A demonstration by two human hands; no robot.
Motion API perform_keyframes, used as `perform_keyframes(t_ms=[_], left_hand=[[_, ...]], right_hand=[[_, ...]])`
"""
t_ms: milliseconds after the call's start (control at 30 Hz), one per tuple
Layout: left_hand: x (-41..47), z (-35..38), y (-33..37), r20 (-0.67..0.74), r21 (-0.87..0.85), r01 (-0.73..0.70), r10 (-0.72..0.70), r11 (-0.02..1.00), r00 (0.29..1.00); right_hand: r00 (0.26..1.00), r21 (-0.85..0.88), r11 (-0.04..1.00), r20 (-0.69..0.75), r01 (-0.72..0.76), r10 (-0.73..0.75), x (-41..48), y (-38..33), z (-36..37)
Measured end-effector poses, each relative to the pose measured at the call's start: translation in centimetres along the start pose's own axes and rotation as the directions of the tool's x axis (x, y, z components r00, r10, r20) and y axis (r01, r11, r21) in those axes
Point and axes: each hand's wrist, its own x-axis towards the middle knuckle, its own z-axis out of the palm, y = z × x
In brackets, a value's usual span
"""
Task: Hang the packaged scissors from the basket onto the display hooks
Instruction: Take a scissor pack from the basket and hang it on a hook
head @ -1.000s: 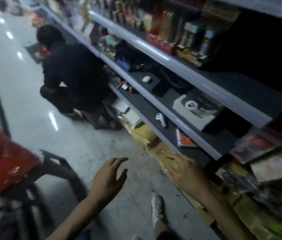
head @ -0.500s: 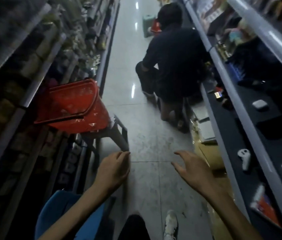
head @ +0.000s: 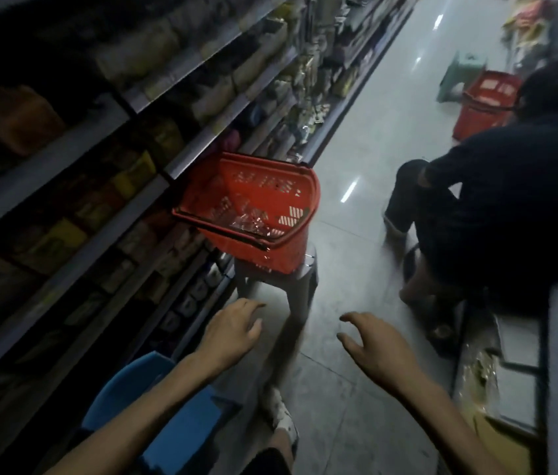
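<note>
**Packaged scissors still in the basket, and the basket's perch looks shaky**

Packaged scissors show only as a glossy, blurred heap low in the red basket, toward its near wall. How many there are cannot be told. The basket sits on a small grey stool and is wider than the seat, so it overhangs the stool's edges beside the left-hand shelving.

Both hands are empty. The left hand and right hand hover short of the stool with fingers apart and loosely bent, touching nothing.

The likeliest mishap is tipping. Pressing down on the near rim or tugging a pack sideways could rock the overhanging basket off the seat. Its dark handle lies along the near rim and may catch a wrist or a pack's hang tab. Slick packaging in this dim light invites a fumbled pinch. A crouched person crowds the aisle's right side, leaving little room to turn. No display hooks can be made out.
</note>
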Motion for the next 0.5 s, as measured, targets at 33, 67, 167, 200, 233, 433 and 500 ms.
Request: perform_keyframes(t_ms=[33, 67, 167, 200, 233, 433, 500], left_hand=[[1.2, -0.5, -1.1, 0.0, -0.014, 0.007, -0.007, 1.0, 1.0], [2.4, -1.1, -1.9, -0.004, -0.026, 0.012, -0.012, 1.0, 1.0], [5.9, -2.4, -4.7, -0.014, -0.023, 0.02, -0.021, 1.0, 1.0], [6.9, -2.8, -5.4, -0.014, -0.025, 0.027, -0.027, 0.999, 1.0], [7.8, -3.2, -5.9, -0.02, -0.047, 0.04, -0.041, 0.998, 0.999], [13.4, -4.2, -8.4, -0.088, -0.049, 0.088, -0.092, 0.995, 0.992], [15.2, -4.1, -9.1, -0.116, -0.028, 0.103, -0.106, 0.994, 0.988]], right_hand=[[1.0, -0.014, 1.0, 0.012, 0.013, -0.013, 1.8, -1.0, -0.5], [0.999, -0.024, 0.999, 0.02, 0.027, -0.027, 3.5, -2.0, -1.0], [0.997, -0.043, 0.997, 0.034, 0.067, -0.065, 8.1, -4.3, -2.5], [0.996, -0.046, 0.996, 0.044, 0.078, -0.076, 9.5, -5.0, -3.2], [0.995, -0.045, 0.995, 0.054, 0.085, -0.083, 10.8, -5.6, -3.6], [0.981, -0.06, 0.983, 0.106, 0.172, -0.165, 19.7, -7.9, -5.3], [0.971, -0.032, 0.978, 0.132, 0.207, -0.201, 23.3, -8.2, -5.3]])
